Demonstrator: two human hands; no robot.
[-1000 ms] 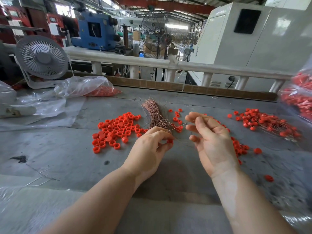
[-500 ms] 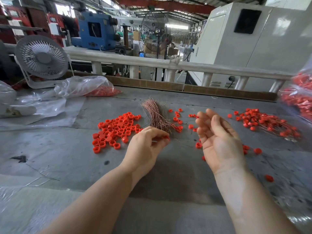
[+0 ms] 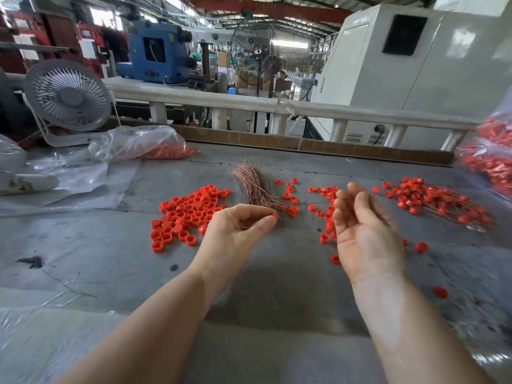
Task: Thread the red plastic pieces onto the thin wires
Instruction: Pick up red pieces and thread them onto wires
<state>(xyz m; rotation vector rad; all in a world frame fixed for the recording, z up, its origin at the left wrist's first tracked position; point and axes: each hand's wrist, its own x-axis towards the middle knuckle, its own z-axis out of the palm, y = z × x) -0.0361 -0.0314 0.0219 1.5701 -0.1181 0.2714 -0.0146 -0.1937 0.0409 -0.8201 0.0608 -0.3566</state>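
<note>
Cap (image 3: 274,216) pinched in my left hand (image 3: 235,231) beside wires (image 3: 256,187); right hand (image 3: 365,231) open, empty, palm up. Between threadings, I judge; next I need a wire picked, fed through cap

Your two hands over the table, loose pieces on either side

Your left hand (image 3: 235,231) sits just before the near end of the wire bundle (image 3: 253,187), which lies mid-table (image 3: 83,259) running away from you; left of the bundle there's the pile of caps (image 3: 188,214), right of it more scattered caps (image 3: 322,200) partly behind your right hand (image 3: 365,231); further right lies the heap of threaded pieces (image 3: 437,200), a filled bag (image 3: 490,162) at the right edge beyond it; far left, a bag (image 3: 144,145) lies in front of the desk fan (image 3: 68,97), the railing (image 3: 277,106) behind everything
</note>
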